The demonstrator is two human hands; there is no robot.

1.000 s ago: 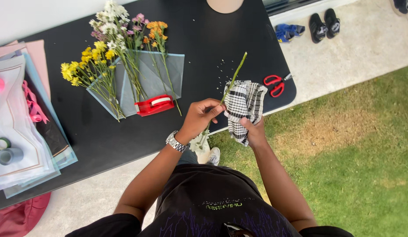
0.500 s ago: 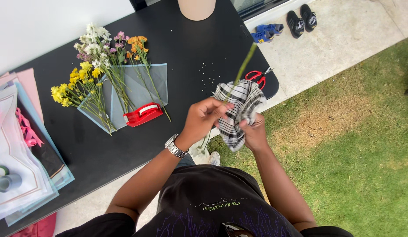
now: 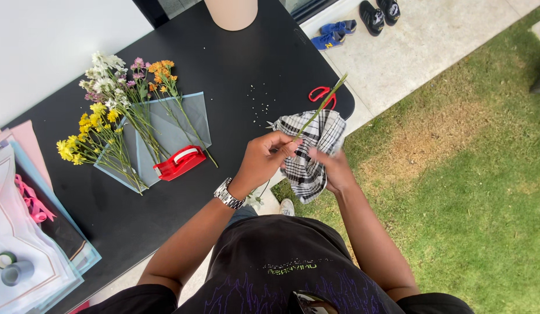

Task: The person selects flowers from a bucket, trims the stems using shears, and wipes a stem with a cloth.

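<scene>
Green stem (image 3: 322,106) pinched, left hand (image 3: 268,158) curled.

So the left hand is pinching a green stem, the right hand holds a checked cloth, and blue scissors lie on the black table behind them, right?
Not quite: the scissors are red, not blue, as the head view shows. The left hand does pinch the green stem, the right hand holds the checked cloth, and the table is black.

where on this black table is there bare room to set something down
Bare tabletop lies between the flowers and the red scissors, below the beige pot. The left edge is crowded with stacked papers and tape rolls.
</scene>
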